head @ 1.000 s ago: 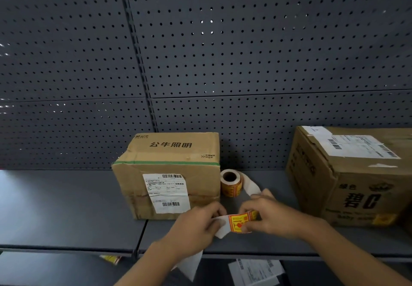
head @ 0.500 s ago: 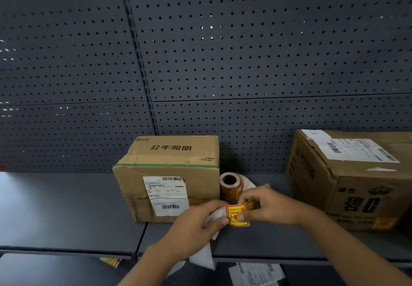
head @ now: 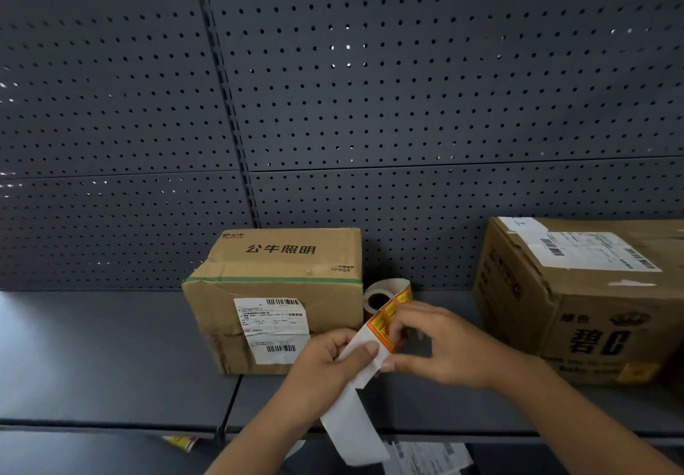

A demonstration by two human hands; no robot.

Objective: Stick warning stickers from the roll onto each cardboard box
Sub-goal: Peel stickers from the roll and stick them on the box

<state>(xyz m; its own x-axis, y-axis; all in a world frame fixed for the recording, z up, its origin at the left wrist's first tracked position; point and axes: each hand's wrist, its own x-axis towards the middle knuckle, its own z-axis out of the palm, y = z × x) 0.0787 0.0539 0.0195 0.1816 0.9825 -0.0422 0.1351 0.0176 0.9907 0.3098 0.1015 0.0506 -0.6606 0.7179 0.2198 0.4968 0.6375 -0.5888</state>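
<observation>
peeling sticker (head: 381, 326) off backing strip (head: 351, 426) | left hand (head: 325, 360) pinching strip, right hand (head: 451, 348) pinching sticker | roll (head: 377, 295) standing between left box (head: 281, 260) and right box (head: 577, 330) | right seemingly stickered, left lacking one

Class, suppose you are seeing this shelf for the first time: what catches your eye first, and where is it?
The bright yellow-and-red sticker strip stands out at centre front, pinched by the right hand while the left hand holds its white backing paper. Behind it the roll stands between a smaller box on the left and a larger box on the right, before a dark pegboard.
</observation>
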